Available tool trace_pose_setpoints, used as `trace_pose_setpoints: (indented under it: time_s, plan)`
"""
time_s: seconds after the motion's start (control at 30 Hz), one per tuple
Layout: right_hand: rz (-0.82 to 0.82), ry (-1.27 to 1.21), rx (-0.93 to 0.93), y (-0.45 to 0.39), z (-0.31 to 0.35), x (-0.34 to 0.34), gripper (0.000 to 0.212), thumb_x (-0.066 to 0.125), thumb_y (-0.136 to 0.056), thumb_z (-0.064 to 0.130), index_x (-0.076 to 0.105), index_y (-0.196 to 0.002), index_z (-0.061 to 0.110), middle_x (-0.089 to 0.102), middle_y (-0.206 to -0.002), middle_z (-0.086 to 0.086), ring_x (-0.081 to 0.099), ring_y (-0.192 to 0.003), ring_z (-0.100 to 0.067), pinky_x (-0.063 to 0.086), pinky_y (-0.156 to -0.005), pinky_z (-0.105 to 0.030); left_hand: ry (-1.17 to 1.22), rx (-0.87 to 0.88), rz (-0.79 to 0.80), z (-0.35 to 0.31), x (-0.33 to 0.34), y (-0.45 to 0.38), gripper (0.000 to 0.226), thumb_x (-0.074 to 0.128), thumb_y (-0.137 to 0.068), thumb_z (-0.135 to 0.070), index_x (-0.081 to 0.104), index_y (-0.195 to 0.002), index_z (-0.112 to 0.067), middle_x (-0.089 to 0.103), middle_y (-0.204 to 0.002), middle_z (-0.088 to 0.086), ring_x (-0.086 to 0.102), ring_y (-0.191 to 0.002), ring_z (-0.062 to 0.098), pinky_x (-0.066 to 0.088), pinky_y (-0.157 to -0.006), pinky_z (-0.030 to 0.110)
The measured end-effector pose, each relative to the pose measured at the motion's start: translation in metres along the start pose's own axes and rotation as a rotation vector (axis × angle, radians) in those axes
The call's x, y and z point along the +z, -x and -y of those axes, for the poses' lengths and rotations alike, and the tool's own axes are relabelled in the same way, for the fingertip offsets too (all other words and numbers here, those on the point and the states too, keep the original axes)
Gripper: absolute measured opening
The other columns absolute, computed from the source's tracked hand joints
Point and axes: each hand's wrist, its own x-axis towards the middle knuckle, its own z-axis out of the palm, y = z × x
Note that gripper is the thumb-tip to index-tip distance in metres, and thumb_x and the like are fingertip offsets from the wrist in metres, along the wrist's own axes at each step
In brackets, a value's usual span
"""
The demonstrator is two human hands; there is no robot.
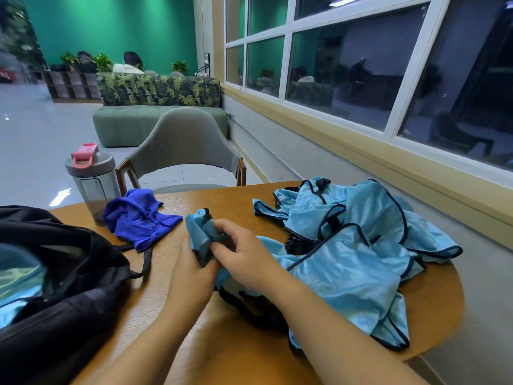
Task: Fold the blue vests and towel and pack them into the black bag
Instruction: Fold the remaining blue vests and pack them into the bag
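A heap of light blue vests (358, 240) with dark trim lies crumpled on the right half of the round wooden table (241, 354). My left hand (188, 273) and my right hand (244, 257) both grip a bunched end of one vest (201, 232) at the table's middle. A dark blue towel (138, 218) lies rumpled to the left of my hands. The black bag (63, 287) sits open at the left edge, with light blue fabric (16, 279) showing inside it.
A grey shaker bottle (91, 182) with a pink lid stands behind the towel. A grey chair (183, 145) faces the table's far side. A wall with windows runs along the right. A person sits on a sofa far behind.
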Motion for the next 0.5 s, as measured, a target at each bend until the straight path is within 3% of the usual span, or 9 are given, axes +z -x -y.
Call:
trace_pose_setpoints:
  time_s: [0.07,0.13,0.2,0.27,0.33,0.4,0.5]
  plan:
    - [0.030,-0.006,0.014,0.003,-0.003,0.000,0.042,0.049,-0.090,0.003,0.055,-0.126,0.025,0.063,-0.115,0.008,0.061,-0.107,-0.010,0.049,-0.097,-0.031,0.003,-0.005,-0.034,-0.003,-0.006,0.002,0.042,0.062,-0.080,0.009,0.055,-0.105,-0.024,0.067,-0.093,-0.003,0.066,-0.085,0.005,0.053,-0.067,0.020]
    - [0.038,-0.033,0.040,0.005,-0.006,-0.003,0.047,0.048,-0.090,-0.001,0.052,-0.131,0.023,0.062,-0.120,0.004,0.063,-0.104,-0.014,0.050,-0.095,-0.030,-0.003,0.010,-0.034,-0.005,-0.010,0.003,0.045,0.062,-0.082,0.009,0.054,-0.104,-0.029,0.065,-0.092,-0.007,0.063,-0.082,-0.005,0.051,-0.066,0.014]
    - [0.038,0.010,0.066,0.005,-0.010,-0.008,0.048,0.050,-0.091,0.001,0.050,-0.134,0.023,0.060,-0.122,0.007,0.065,-0.087,-0.011,0.052,-0.085,-0.021,-0.017,0.011,-0.067,-0.003,-0.014,0.002,0.046,0.058,-0.083,0.011,0.056,-0.107,-0.028,0.064,-0.092,-0.009,0.062,-0.078,-0.006,0.048,-0.063,0.011]
    - [0.040,0.111,0.109,0.007,-0.017,-0.015,0.049,0.054,-0.091,0.006,0.047,-0.135,0.026,0.057,-0.124,0.012,0.058,-0.072,-0.003,0.045,-0.074,-0.010,-0.014,-0.018,-0.133,0.002,-0.022,-0.002,0.055,0.052,-0.082,0.014,0.056,-0.105,-0.035,0.065,-0.094,-0.004,0.063,-0.084,0.004,0.052,-0.070,0.023]
    - [0.077,0.178,0.165,0.010,-0.027,-0.023,0.048,0.057,-0.092,0.012,0.046,-0.136,0.029,0.054,-0.127,0.015,0.059,-0.083,0.000,0.044,-0.076,-0.009,-0.006,-0.062,-0.198,0.005,-0.033,-0.008,0.058,0.049,-0.082,0.013,0.055,-0.099,-0.042,0.065,-0.099,0.003,0.064,-0.092,0.020,0.054,-0.078,0.041]
    - [0.134,0.209,0.230,0.014,-0.035,-0.029,0.049,0.058,-0.092,0.016,0.044,-0.137,0.031,0.050,-0.135,0.015,0.057,-0.109,-0.003,0.044,-0.086,-0.014,0.013,-0.090,-0.297,0.006,-0.045,-0.015,0.054,0.048,-0.083,0.012,0.054,-0.100,-0.039,0.064,-0.100,0.007,0.064,-0.094,0.028,0.053,-0.083,0.049]
    - [0.170,0.221,0.301,0.018,-0.047,-0.037,0.047,0.060,-0.092,0.016,0.047,-0.135,0.031,0.050,-0.133,0.016,0.048,-0.124,-0.003,0.043,-0.098,-0.020,0.010,-0.081,-0.456,0.001,-0.063,-0.020,0.044,0.046,-0.085,0.009,0.053,-0.113,-0.024,0.063,-0.101,0.006,0.063,-0.095,0.025,0.053,-0.082,0.039]
